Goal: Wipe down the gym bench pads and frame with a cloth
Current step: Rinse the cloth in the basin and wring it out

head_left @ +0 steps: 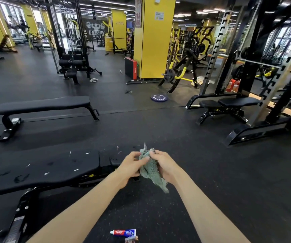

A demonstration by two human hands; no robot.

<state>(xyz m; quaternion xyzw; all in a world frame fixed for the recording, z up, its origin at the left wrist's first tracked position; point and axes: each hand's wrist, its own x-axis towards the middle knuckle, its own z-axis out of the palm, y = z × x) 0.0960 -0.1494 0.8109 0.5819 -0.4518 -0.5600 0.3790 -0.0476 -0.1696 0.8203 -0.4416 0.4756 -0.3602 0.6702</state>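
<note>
Left hand and right hand are curled round the cloth at the bench end; wiping is judged unstarted.

Dark rubber floor, gym bench standing on it, toothpaste tube and purple weight plate lying flat

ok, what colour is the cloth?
Muted grey-green; the cloth shows best in the head view.
</note>
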